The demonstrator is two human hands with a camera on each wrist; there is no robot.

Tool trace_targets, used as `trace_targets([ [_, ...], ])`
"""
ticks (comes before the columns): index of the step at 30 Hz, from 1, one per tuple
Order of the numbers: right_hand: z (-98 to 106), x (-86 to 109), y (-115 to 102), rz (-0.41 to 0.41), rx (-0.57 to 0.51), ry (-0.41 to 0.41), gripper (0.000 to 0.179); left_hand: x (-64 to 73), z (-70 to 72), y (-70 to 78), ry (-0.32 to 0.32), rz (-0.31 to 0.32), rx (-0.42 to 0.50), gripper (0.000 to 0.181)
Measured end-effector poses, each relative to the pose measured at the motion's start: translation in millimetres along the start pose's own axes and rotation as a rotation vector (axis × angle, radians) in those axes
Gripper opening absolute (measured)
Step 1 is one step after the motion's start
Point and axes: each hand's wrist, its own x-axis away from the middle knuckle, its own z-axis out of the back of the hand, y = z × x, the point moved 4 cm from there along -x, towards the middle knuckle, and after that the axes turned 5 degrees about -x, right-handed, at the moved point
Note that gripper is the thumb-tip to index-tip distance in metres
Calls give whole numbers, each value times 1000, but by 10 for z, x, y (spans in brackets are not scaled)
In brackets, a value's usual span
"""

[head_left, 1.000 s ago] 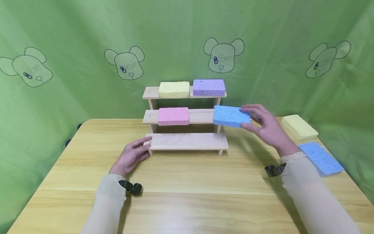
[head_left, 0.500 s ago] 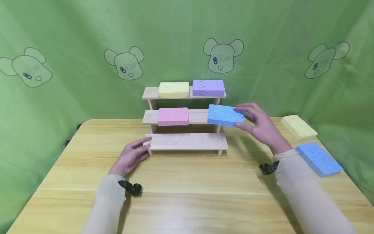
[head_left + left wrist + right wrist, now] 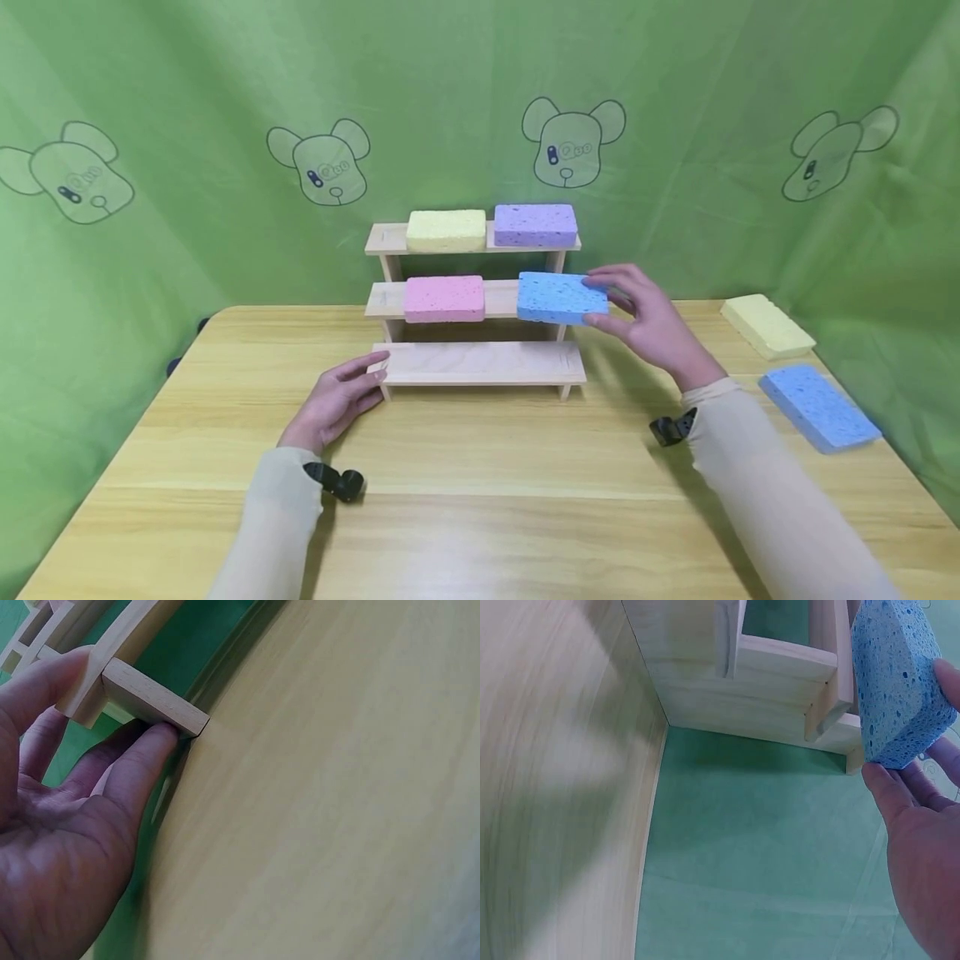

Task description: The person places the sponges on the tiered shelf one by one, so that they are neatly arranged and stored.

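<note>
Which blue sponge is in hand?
The blue sponge at the middle shelf, held by the right hand; the other blue sponge lies on the table.

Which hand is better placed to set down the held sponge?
Likely the right hand: it grips the blue sponge at the middle shelf; the left hand holds the end of the bottom shelf.
</note>
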Motion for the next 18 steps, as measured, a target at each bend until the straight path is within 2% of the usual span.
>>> trace_targets([
  [9, -122, -5, -311, -9, -26, -13, 45, -2, -3, 4, -8, -4, 11, 51],
  [11, -131, -17, -283, -9, -30, -16, 46, -5, -3, 2, -9, -4, 13, 51],
  [18, -160, -116, 26, -21, -8, -8, 50, -5, 10, -12, -7, 0, 3, 51],
])
